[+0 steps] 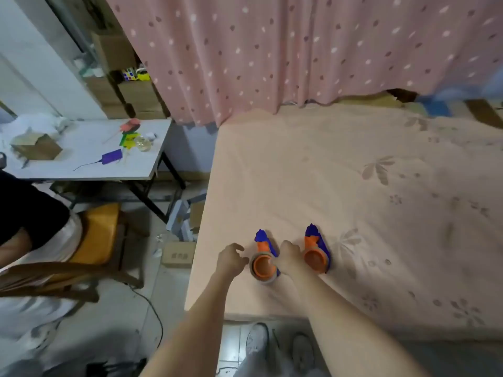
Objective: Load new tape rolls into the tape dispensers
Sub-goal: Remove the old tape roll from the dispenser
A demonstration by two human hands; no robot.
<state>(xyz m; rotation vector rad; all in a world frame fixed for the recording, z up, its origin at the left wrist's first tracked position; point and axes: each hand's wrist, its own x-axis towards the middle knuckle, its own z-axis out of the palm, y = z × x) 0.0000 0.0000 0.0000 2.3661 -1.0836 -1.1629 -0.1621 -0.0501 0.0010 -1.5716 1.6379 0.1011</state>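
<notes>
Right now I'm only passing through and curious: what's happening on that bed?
A person stands at the bed with two blue-and-orange tape dispensers. The left hand and right hand flank the near dispenser, which has a tape roll around its orange hub. The second dispenser lies just right of the right hand.

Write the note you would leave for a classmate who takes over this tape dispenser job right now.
Left hand: fingers curled at the left dispenser's tape roll; firm grip unclear.
Right hand: rests between the two dispensers, grip hidden.
Left dispenser and right dispenser lie side by side near the bed's front edge.
Done: a roll sits on the left one.
Left: check its seating; the right one's roll is unclear.
</notes>
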